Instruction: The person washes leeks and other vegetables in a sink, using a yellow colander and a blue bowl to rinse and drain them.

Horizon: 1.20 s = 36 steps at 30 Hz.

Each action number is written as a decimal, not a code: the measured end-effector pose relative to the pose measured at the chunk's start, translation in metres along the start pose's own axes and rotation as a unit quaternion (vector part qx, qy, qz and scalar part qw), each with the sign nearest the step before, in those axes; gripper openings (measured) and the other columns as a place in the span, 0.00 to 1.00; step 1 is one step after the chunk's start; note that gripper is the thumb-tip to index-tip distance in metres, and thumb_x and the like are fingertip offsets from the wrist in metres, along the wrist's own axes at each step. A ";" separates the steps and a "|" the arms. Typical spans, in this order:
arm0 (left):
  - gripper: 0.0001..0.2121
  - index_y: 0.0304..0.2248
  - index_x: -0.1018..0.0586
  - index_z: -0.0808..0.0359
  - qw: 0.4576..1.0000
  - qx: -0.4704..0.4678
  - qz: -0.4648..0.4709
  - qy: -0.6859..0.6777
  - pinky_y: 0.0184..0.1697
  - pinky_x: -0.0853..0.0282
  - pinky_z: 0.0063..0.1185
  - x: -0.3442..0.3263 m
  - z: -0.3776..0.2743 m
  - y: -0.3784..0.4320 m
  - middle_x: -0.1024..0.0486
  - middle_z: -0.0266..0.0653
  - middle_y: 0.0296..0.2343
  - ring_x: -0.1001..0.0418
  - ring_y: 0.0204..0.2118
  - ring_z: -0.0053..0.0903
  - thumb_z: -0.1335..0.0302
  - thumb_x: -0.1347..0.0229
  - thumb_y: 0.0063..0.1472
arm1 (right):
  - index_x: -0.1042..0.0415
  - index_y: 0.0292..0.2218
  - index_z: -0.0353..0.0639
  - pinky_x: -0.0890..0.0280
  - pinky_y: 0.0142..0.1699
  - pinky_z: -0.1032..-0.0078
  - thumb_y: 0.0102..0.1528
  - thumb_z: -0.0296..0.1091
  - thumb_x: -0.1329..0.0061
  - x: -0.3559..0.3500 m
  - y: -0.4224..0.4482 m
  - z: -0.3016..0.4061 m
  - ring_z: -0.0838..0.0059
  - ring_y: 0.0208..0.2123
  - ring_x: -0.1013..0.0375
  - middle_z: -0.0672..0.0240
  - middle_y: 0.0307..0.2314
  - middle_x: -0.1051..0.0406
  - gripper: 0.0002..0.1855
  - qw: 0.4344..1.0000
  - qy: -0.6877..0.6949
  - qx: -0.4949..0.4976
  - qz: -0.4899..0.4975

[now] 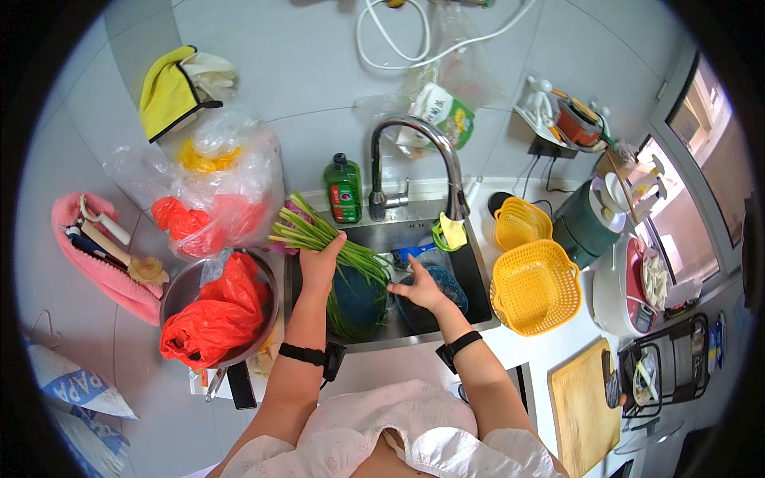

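A bunch of long green stalks, like garlic chives or scallions [358, 260], is gripped in my left hand [320, 263] over the left part of the steel sink [382, 343]. Its cut ends point up and left, and its leaves hang down into a dark blue basin [357, 299]. My right hand [418, 285] is beside the leaves with its fingers apart; whether it touches them is unclear. Below it, a blue container [439, 293] sits in the sink, near a blue-handled brush [412, 254]. The chrome faucet [418, 122] arches above.
Yellow plastic baskets [538, 287] stand right of the sink, near a wooden cutting board [586, 406]. A green detergent bottle [343, 190] stands behind the sink. Left are a metal pan [272, 299] with a red plastic bag [218, 316] and a phone [241, 385].
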<state>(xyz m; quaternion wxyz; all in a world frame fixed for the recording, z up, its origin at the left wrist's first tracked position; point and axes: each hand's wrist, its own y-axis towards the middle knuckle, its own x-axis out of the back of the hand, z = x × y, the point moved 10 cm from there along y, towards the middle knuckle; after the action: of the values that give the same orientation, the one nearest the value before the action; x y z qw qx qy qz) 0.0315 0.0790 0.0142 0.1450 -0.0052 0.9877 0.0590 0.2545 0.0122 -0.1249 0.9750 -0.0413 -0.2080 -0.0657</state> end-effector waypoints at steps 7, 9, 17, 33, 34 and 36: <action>0.09 0.31 0.25 0.70 0.983 -0.020 0.148 0.108 0.30 0.35 0.21 -0.107 -0.019 -0.028 0.25 0.34 0.27 0.28 0.29 0.19 0.77 0.42 0.48 | 0.46 0.54 0.40 0.46 0.53 0.66 0.40 0.50 0.43 0.026 -0.030 0.032 0.53 0.50 0.42 0.49 0.44 0.39 0.45 0.993 -0.042 0.082 -0.074; 0.10 0.30 0.24 0.70 0.945 -0.061 0.268 0.179 0.30 0.34 0.22 -0.167 -0.025 -0.052 0.24 0.37 0.26 0.27 0.27 0.22 0.74 0.42 0.48 | 0.36 0.46 0.39 0.44 0.49 0.64 0.45 0.47 0.47 0.034 -0.034 0.014 0.57 0.47 0.40 0.53 0.40 0.35 0.30 0.996 0.007 0.051 -0.074; 0.11 0.27 0.24 0.66 0.705 -0.301 0.447 0.460 0.34 0.32 0.31 -0.370 -0.004 -0.167 0.26 0.46 0.26 0.28 0.30 0.41 0.67 0.44 0.45 | 0.40 0.47 0.34 0.43 0.49 0.72 0.54 0.42 0.56 0.093 -0.057 -0.059 0.67 0.47 0.36 0.55 0.44 0.35 0.24 0.962 0.211 0.001 -0.176; 0.07 0.27 0.21 0.58 0.470 -0.403 0.484 0.618 0.29 0.31 0.25 -0.471 0.140 -0.236 0.26 0.35 0.27 0.25 0.32 0.28 0.75 0.49 0.49 | 0.40 0.48 0.42 0.43 0.51 0.75 0.53 0.37 0.54 0.113 -0.078 -0.091 0.74 0.47 0.39 0.65 0.45 0.38 0.21 0.880 0.463 -0.014 -0.102; 0.07 0.28 0.21 0.58 0.467 -0.397 0.480 0.628 0.30 0.32 0.25 -0.473 0.147 -0.234 0.26 0.34 0.27 0.26 0.33 0.27 0.75 0.49 0.49 | 0.40 0.48 0.42 0.43 0.51 0.75 0.53 0.37 0.54 0.116 -0.079 -0.094 0.74 0.47 0.39 0.65 0.45 0.38 0.21 0.878 0.467 -0.019 -0.102; 0.07 0.29 0.21 0.58 0.430 -0.396 0.479 0.655 0.30 0.32 0.25 -0.472 0.165 -0.233 0.26 0.34 0.28 0.26 0.34 0.27 0.75 0.49 0.49 | 0.41 0.48 0.41 0.43 0.50 0.75 0.54 0.37 0.55 0.117 -0.080 -0.098 0.74 0.47 0.39 0.65 0.44 0.38 0.21 0.873 0.476 -0.027 -0.098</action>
<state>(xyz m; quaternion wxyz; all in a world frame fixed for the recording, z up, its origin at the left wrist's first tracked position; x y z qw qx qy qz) 0.5376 -0.1362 -0.0340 -0.6144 0.3746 0.4990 0.4829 0.3881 -0.0905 -0.1613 0.9431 -0.0106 0.2804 -0.1785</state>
